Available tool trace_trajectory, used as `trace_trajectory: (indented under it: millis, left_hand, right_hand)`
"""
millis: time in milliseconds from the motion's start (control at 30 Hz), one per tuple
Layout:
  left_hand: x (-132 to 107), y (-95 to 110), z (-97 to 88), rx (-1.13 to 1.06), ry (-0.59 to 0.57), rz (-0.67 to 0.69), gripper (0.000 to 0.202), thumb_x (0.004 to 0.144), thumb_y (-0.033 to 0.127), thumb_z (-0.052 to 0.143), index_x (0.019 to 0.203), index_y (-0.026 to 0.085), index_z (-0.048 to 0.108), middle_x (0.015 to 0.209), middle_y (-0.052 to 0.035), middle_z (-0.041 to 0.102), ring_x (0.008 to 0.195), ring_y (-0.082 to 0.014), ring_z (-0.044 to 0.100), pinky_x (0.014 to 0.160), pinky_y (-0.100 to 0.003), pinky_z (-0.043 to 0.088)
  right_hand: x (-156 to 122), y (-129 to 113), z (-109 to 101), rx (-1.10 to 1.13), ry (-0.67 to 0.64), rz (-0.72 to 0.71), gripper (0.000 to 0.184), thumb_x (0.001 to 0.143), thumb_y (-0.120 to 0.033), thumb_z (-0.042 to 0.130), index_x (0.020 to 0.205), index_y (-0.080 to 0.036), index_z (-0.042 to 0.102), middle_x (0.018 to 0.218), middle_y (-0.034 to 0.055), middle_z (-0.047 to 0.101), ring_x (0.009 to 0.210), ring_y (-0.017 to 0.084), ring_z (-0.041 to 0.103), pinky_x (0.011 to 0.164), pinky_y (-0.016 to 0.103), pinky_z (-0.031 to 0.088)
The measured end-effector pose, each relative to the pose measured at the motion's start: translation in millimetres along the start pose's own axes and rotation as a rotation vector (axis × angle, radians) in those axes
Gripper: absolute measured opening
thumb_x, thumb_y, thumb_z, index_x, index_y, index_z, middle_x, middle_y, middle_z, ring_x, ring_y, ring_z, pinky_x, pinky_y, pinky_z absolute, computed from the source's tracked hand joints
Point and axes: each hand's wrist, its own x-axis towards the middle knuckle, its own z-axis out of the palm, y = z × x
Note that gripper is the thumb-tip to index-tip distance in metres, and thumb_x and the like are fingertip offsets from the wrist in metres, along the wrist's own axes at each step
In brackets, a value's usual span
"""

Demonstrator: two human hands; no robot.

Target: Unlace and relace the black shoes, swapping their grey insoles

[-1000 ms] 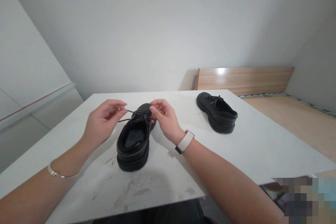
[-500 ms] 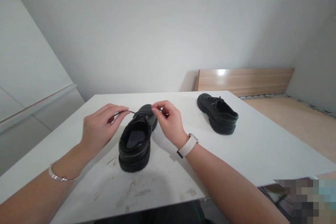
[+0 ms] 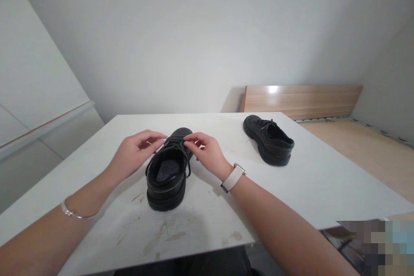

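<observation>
A black lace-up shoe (image 3: 166, 179) stands on the white table (image 3: 323, 181), heel toward me. My left hand (image 3: 134, 153) is at the shoe's left side, fingertips pinched on its lace (image 3: 174, 140) near the eyelets. My right hand (image 3: 208, 153), with a white watch strap on the wrist, is at the shoe's right side and pinches the lace too. Loose lace loops hang down both sides of the shoe's opening. A silver bangle sits on my left wrist.
A second black shoe (image 3: 270, 140) stands at the table's back right, laces tied. Scuff marks soil the table near its front edge. A wooden board (image 3: 300, 100) leans against the wall behind, above a wooden floor. White cabinets rise at left.
Both hands have come inward and down onto the shoe's top. The lace, stretched taut between them before, now hangs slack in loops over the shoe's sides.
</observation>
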Motion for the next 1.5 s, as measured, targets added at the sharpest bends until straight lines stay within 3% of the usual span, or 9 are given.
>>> trace_trajectory:
  millis: [300,567,700,833,933,1033,1233,1333,1500]
  left_hand:
    - [3.9,-8.9,0.3,0.048,-0.056,-0.056,0.037,0.082,0.054,0.067,0.089,0.019,0.074,0.090,-0.0084,0.075,0.081,-0.0233,0.068,0.082,-0.037,0.054]
    - [1.1,-2.0,9.1,0.264,0.010,0.163,0.025,0.093,0.041,0.050,0.098,0.020,0.061,0.098,-0.0077,0.069,0.092,-0.0237,0.064,0.085,-0.034,0.050]
    - [3.1,0.0,3.5,0.149,0.084,0.124,0.018,0.092,0.039,0.054,0.092,0.021,0.057,0.084,-0.0051,0.065,0.082,-0.0215,0.063,0.078,-0.032,0.050]
    - [7.3,-2.5,-4.4,-0.050,0.109,0.018,0.028,0.088,0.046,0.060,0.100,0.021,0.060,0.085,-0.0048,0.066,0.084,-0.0215,0.064,0.078,-0.033,0.051]
    - [8.4,-5.6,-3.4,-0.055,-0.035,-0.045,0.042,0.083,0.052,0.066,0.108,0.019,0.064,0.091,-0.0062,0.069,0.086,-0.0222,0.065,0.078,-0.033,0.052]
    - [7.6,-7.2,1.0,-0.048,-0.170,-0.049,0.038,0.084,0.053,0.065,0.096,0.017,0.066,0.089,-0.0070,0.071,0.081,-0.0216,0.065,0.074,-0.032,0.051]
    - [4.6,-0.4,2.6,-0.051,-0.048,-0.014,0.033,0.087,0.052,0.062,0.090,0.019,0.062,0.085,-0.0048,0.069,0.080,-0.0200,0.064,0.075,-0.031,0.051]
    - [3.9,3.0,1.3,-0.114,-0.017,-0.040,0.033,0.082,0.050,0.068,0.088,0.018,0.062,0.082,-0.0042,0.067,0.079,-0.0197,0.063,0.074,-0.030,0.050]
    - [4.9,-0.8,-1.0,-0.174,0.013,-0.032,0.034,0.075,0.042,0.075,0.095,0.018,0.062,0.076,-0.0008,0.060,0.067,-0.0149,0.056,0.062,-0.026,0.046]
  right_hand:
    - [0.6,6.8,11.4,0.067,0.059,0.112,0.012,0.083,-0.030,0.066,0.084,-0.018,0.068,0.076,0.0018,0.064,0.064,0.013,0.053,0.056,0.027,0.045]
    - [-0.3,-4.5,16.7,-0.164,0.092,-0.105,0.009,0.091,-0.026,0.052,0.087,-0.020,0.056,0.085,0.0035,0.064,0.077,0.017,0.058,0.072,0.032,0.046]
    - [2.5,-5.2,16.1,-0.175,0.110,-0.153,0.008,0.093,-0.027,0.049,0.089,-0.022,0.052,0.083,0.0018,0.063,0.078,0.017,0.058,0.076,0.033,0.045]
    - [4.9,-4.2,14.0,-0.056,0.111,-0.133,0.009,0.091,-0.030,0.053,0.090,-0.022,0.053,0.082,0.0006,0.061,0.076,0.016,0.057,0.074,0.031,0.045]
    - [5.6,-4.9,11.6,0.103,0.048,-0.072,0.021,0.084,-0.034,0.063,0.097,-0.021,0.054,0.085,0.0010,0.061,0.078,0.015,0.058,0.077,0.031,0.046]
    - [5.7,-7.1,8.0,0.269,-0.037,-0.006,0.032,0.079,-0.035,0.069,0.104,-0.020,0.055,0.089,0.0017,0.062,0.082,0.015,0.060,0.081,0.031,0.047]
    - [7.5,-9.0,3.2,0.501,-0.042,0.035,0.039,0.075,-0.036,0.075,0.106,-0.023,0.055,0.087,-0.0013,0.060,0.078,0.013,0.060,0.077,0.029,0.050]
    - [8.0,-7.2,0.6,0.379,-0.007,-0.006,0.032,0.080,-0.034,0.069,0.107,-0.023,0.055,0.085,-0.0012,0.058,0.072,0.012,0.056,0.069,0.028,0.049]
    - [4.8,-8.1,-7.4,-0.174,-0.007,-0.164,0.016,0.086,-0.022,0.059,0.102,-0.022,0.061,0.095,0.0034,0.063,0.080,0.016,0.058,0.071,0.030,0.047]
